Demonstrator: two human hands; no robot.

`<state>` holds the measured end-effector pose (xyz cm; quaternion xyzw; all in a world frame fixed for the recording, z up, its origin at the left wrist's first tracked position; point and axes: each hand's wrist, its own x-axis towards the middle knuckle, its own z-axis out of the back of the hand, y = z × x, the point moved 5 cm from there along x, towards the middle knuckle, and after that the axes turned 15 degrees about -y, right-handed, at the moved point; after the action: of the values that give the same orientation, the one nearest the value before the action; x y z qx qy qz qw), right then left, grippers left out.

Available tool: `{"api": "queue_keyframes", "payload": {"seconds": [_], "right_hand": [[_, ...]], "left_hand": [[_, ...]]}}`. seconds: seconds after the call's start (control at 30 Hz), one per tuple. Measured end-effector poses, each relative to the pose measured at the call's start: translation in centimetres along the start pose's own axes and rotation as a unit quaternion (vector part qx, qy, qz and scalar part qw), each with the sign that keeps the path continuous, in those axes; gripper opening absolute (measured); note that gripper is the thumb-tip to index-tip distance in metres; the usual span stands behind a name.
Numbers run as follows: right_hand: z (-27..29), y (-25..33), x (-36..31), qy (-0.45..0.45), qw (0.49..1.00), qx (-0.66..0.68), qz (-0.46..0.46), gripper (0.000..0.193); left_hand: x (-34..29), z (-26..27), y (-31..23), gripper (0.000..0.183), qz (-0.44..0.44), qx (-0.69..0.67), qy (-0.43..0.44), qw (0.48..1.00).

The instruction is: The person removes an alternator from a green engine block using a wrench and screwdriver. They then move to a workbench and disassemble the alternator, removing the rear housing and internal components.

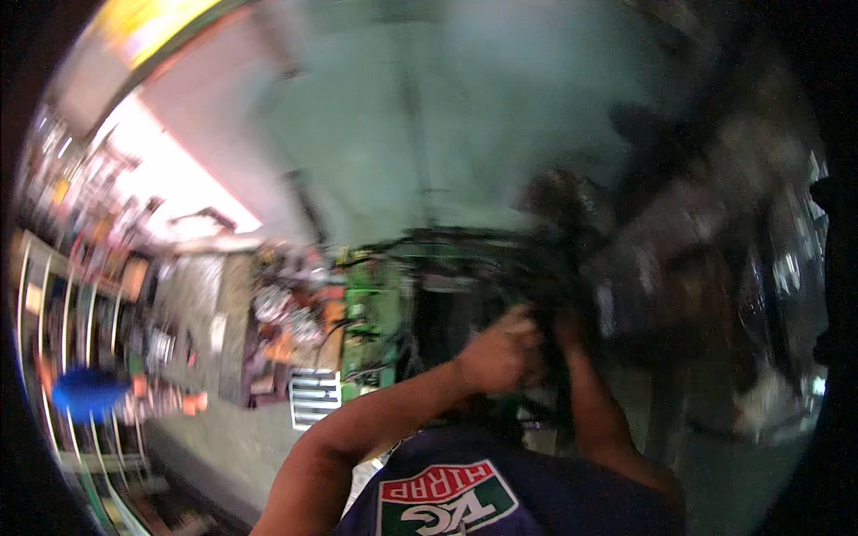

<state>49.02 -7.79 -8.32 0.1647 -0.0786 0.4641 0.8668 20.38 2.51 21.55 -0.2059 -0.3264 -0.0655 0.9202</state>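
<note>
My left hand (505, 351) is raised in front of my chest, its fingers curled closed. Whatever it may grip is lost in shadow and blur. Close beside it, on the right, is my right hand (567, 332), dark and smeared, so its fingers do not show clearly. Both hands are in front of a dark, shadowed mass of machinery (536, 268) whose parts I cannot make out. Left of the hands stands a green machine or frame (371, 313) with small fittings and cables on it.
A bench piled with metal parts (290, 308) stands left of the green machine, above a white slatted rack (315, 399). Farther left, a person in blue (89, 393) is near barred shelving (54, 313). A bright opening (165, 165) breaks the pale green wall (429, 116).
</note>
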Motion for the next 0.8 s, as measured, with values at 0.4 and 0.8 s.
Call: {"api": "queue_keyframes", "payload": {"seconds": [0.4, 0.8], "right_hand": [[10.8, 6.1, -17.1, -0.087, 0.776, 0.456, -0.428, 0.053], [5.5, 14.8, -8.9, -0.041, 0.622, 0.665, -0.412, 0.061]], "left_hand": [[5.9, 7.1, 1.7, 0.071, -0.134, -0.018, 0.163, 0.977], [1.0, 4.6, -4.4, 0.073, 0.314, 0.287, 0.293, 0.856]]}}
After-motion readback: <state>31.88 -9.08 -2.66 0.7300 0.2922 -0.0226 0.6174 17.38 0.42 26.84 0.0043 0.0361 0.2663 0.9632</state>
